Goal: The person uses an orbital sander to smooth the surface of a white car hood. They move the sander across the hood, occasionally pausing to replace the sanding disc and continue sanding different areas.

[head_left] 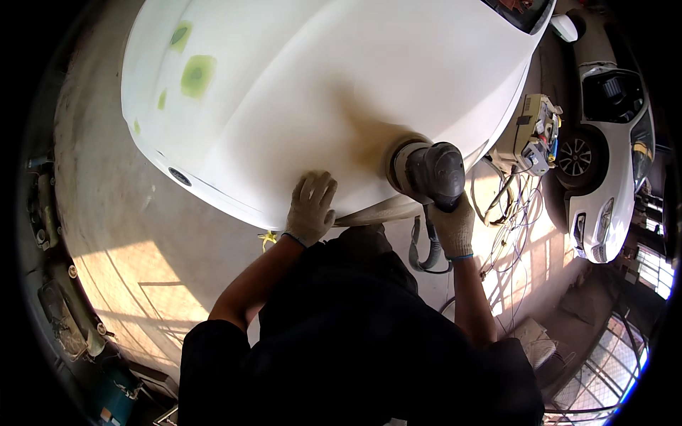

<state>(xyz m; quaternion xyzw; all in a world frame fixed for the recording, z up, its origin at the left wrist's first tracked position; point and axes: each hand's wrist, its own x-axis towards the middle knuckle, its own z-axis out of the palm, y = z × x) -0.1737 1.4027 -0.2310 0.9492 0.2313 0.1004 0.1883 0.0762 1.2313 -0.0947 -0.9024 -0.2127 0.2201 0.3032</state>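
Observation:
A white car's body panel (277, 92) curves across the space before me, with a brownish shadow or dull patch near the sander. My right hand (455, 227), in a pale knitted work glove, grips a black round-headed power sander (435, 170). The sander's pad faces the panel near its front edge, and the exact contact is hidden. My left hand (310, 209), gloved too, lies on the panel's near edge with its fingers stretched out and holds nothing. Greenish sanded patches (197, 76) show at the panel's far left. A grey ribbed hose (430, 257) hangs below the sander.
A beige equipment box (529, 135) stands on the floor at right, with tangled cables (513, 227) trailing from it. Beyond it is another white car (604, 184). Car parts (67, 312) and a teal bin (117, 394) line the left side.

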